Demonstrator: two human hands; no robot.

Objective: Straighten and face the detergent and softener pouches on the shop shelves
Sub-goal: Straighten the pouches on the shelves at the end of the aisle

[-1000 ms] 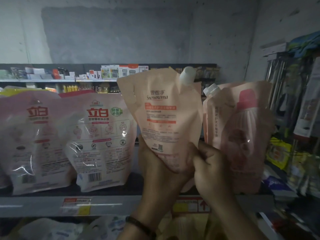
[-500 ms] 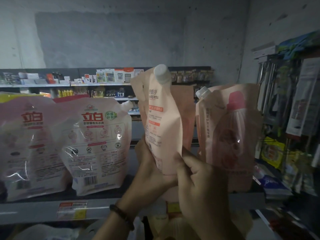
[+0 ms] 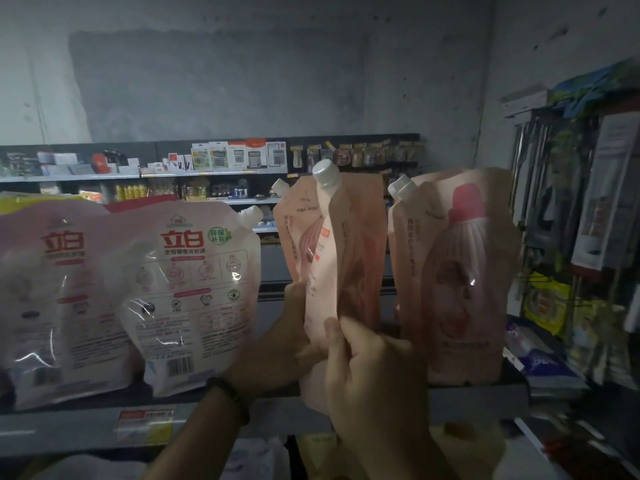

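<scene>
While two white pouches (image 3: pixel 194 299) stand left on the shelf (image 3: pixel 86 427), the left hand (image 3: pixel 277 344) and right hand (image 3: pixel 374 375) both grip one peach pouch (image 3: pixel 320 271), edge-on, mid-shelf. It half hides a second pouch (image 3: pixel 289 244) behind; a third pouch (image 3: pixel 464 289) stands right

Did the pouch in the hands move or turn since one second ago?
Yes. The held pouch has turned: its printed face pointed at the camera, now its edge does. Its cap has shifted left, away from the right shelf pouch.
</scene>
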